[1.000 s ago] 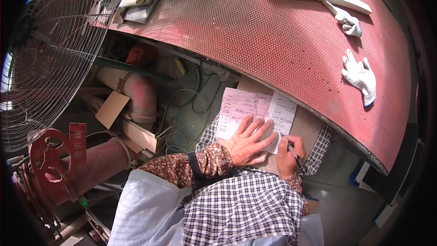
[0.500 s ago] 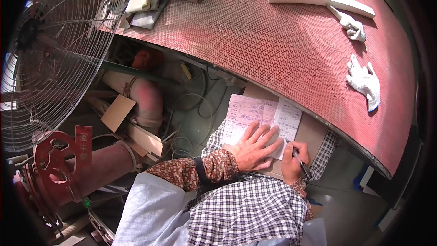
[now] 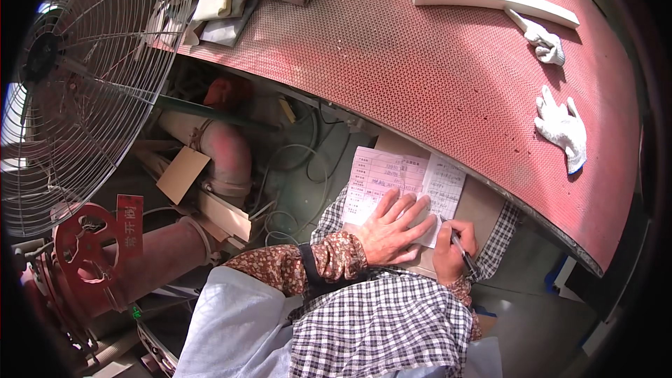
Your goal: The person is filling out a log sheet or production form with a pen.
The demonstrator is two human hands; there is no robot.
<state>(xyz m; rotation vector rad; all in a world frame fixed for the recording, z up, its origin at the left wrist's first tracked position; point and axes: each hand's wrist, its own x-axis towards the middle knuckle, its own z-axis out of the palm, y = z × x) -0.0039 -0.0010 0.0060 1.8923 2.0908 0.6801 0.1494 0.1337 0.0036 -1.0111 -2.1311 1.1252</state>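
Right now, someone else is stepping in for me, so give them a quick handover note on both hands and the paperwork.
Left hand: flat on the pink form, pinning it down.
Right hand: gripping a pen, tip at the white sheet.
Both papers lie on a brown board in the lap, beside the edge of the red perforated table.
Done: forms carry entries, but how much cannot be read.
Left: whether writing is finished cannot be told.
Two white gloves lie unused on the table.
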